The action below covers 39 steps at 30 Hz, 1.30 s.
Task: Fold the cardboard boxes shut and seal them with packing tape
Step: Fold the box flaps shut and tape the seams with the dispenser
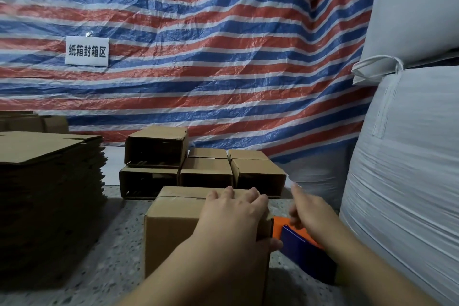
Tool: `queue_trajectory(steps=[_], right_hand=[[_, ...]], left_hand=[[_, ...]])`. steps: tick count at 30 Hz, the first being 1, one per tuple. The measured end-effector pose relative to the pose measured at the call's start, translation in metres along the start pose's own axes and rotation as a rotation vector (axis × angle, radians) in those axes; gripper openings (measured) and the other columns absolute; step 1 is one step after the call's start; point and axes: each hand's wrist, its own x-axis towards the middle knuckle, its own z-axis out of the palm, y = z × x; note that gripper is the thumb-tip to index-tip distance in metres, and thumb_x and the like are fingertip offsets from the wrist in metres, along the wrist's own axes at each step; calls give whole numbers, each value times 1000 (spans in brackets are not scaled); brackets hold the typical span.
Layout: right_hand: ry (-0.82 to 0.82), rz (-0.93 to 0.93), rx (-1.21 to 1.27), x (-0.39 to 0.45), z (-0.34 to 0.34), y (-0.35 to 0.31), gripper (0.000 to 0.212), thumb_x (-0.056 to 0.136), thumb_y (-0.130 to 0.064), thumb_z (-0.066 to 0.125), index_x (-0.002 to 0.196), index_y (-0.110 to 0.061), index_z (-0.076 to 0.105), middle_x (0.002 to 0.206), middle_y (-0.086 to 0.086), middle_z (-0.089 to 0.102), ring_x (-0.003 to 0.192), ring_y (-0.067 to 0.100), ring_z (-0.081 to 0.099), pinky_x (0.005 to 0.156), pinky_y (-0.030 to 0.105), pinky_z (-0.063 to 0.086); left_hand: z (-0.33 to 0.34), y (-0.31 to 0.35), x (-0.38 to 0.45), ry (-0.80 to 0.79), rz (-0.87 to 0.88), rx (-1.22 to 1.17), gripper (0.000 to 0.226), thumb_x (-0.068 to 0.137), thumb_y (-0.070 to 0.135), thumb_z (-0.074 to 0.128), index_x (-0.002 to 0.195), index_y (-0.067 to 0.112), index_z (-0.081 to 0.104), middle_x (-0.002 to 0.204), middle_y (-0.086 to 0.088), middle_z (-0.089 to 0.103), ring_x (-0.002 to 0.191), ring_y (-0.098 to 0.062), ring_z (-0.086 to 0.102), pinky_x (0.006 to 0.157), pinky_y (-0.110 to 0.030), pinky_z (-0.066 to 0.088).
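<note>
Head cam: white sign (86, 51) on striped tarp (223, 57) reads "纸箱封箱区".

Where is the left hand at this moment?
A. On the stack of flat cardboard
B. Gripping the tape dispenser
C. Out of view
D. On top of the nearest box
D: the left hand lies spread across the top right of the nearest box.

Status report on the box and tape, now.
Left hand flat on near box, holding it down. Right hand on orange-blue tape dispenser at box's right side. Nothing blocking.
</note>
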Motion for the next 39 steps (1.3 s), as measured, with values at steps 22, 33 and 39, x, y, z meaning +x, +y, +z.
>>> queue_trajectory(steps=[22, 33, 39], right_hand=[[-252, 236, 498, -46, 33, -14, 39, 99, -49, 57, 97, -13, 71, 85, 9, 68, 77, 25, 58, 65, 32, 42], [-300, 58, 682, -62, 53, -23, 72, 87, -66, 28, 149, -33, 42, 142, -11, 53, 138, 12, 47, 89, 21, 46], [-360, 25, 604, -84, 44, -13, 62, 95, -60, 34, 143, -22, 48, 131, 7, 65, 122, 24, 57, 87, 31, 48]], left_hand=[[0, -3, 0, -37, 21, 12, 107, 81, 71, 57, 156, 26, -6, 165, 1, 5, 150, -32, 12, 119, -51, 13], [-24, -2, 2, -156, -11, -113, 114, 81, 39, 76, 156, 28, -9, 165, -9, 4, 150, -32, 11, 121, -48, 18], [-30, -37, -25, 112, 28, -486, 83, 86, 60, 57, 153, 41, 13, 162, 20, 2, 148, -8, 11, 118, -30, 21]])
